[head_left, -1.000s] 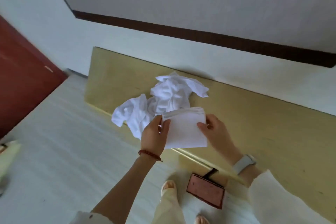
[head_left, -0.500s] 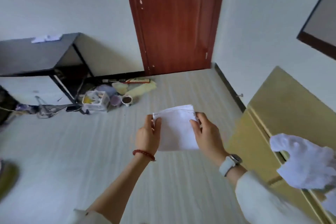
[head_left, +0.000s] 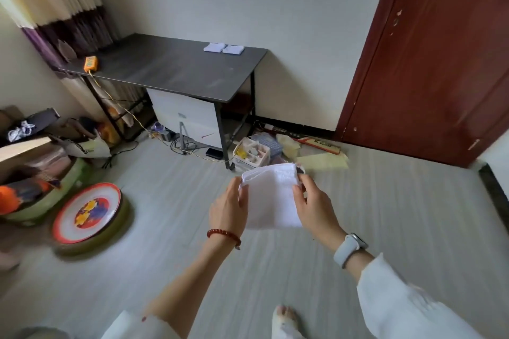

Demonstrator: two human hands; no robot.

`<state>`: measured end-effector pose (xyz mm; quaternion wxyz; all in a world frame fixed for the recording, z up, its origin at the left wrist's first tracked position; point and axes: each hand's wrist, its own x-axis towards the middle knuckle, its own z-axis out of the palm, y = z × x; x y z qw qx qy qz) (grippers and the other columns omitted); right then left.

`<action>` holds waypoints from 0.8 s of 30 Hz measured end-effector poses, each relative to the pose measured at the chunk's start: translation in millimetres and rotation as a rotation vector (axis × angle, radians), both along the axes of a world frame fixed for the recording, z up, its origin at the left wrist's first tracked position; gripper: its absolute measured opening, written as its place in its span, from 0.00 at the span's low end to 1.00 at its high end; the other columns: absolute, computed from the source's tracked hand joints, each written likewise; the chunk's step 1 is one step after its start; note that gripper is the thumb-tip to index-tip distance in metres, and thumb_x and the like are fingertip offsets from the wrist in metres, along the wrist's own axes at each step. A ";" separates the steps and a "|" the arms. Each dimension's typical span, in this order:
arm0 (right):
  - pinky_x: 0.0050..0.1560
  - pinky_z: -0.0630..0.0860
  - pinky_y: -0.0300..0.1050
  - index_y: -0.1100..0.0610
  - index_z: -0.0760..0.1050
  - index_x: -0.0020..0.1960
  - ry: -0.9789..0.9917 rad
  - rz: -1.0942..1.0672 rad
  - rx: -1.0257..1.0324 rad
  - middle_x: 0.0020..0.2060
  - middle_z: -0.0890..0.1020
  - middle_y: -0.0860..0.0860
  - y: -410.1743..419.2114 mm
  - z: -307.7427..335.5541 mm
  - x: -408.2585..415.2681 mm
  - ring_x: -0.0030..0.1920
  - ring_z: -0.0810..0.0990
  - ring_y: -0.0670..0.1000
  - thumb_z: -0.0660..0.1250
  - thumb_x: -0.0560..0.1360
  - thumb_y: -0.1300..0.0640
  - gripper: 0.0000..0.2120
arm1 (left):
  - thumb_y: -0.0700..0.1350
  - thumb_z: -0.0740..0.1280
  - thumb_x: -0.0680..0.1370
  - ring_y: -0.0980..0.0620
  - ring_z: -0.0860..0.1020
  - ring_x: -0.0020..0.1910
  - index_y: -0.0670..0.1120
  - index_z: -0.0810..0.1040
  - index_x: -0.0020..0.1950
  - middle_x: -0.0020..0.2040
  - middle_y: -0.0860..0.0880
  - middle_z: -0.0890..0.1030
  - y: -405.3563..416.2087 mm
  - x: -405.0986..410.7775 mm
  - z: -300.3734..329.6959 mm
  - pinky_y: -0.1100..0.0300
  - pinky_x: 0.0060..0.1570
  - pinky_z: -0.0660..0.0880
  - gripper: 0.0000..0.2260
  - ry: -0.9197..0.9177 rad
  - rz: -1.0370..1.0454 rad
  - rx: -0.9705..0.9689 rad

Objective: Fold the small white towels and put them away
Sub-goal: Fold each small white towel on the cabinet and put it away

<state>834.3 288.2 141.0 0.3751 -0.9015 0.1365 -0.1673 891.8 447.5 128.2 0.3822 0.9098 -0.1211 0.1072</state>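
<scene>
A folded small white towel (head_left: pixel 271 198) hangs in the air in front of me, over the floor. My left hand (head_left: pixel 228 210) pinches its left edge and my right hand (head_left: pixel 314 208) pinches its right edge near the top corner. Two folded white towels (head_left: pixel 223 48) lie side by side at the far right end of a dark desk (head_left: pixel 165 69) against the wall ahead.
An orange device (head_left: pixel 91 63) with a yellow cable sits on the desk's left edge. Under the desk stand a white cabinet (head_left: pixel 187 118), cables and a small organiser (head_left: pixel 252 154). A colourful round tray (head_left: pixel 88 213) and clutter lie at left. A red-brown door (head_left: pixel 440 58) is at right.
My view has swung left from the yellow cabinet and the crumpled towels, past the door, to the dark desk. Both hands have kept hold of the folded towel throughout.
</scene>
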 end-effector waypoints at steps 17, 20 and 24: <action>0.36 0.64 0.44 0.59 0.71 0.50 0.040 0.272 0.202 0.30 0.71 0.46 48.3 17.5 513.6 0.36 0.71 0.52 0.57 0.79 0.57 0.07 | 0.47 0.58 0.80 0.41 0.76 0.44 0.43 0.74 0.56 0.40 0.46 0.76 60.6 477.1 36.7 0.57 0.40 0.67 0.11 0.061 0.318 -0.005; 0.31 0.62 0.40 0.58 0.69 0.47 0.147 0.316 0.220 0.30 0.69 0.45 63.2 0.0 600.3 0.33 0.67 0.48 0.57 0.79 0.57 0.06 | 0.48 0.59 0.79 0.42 0.75 0.43 0.44 0.75 0.54 0.39 0.48 0.75 82.8 562.3 20.8 0.58 0.40 0.67 0.10 0.153 0.329 0.000; 0.38 0.67 0.44 0.61 0.72 0.50 0.268 0.340 0.284 0.33 0.72 0.47 85.5 -23.1 721.1 0.38 0.71 0.52 0.57 0.77 0.59 0.08 | 0.47 0.59 0.79 0.47 0.72 0.41 0.44 0.76 0.49 0.40 0.48 0.75 110.0 687.7 0.9 0.61 0.39 0.64 0.09 0.260 0.258 -0.015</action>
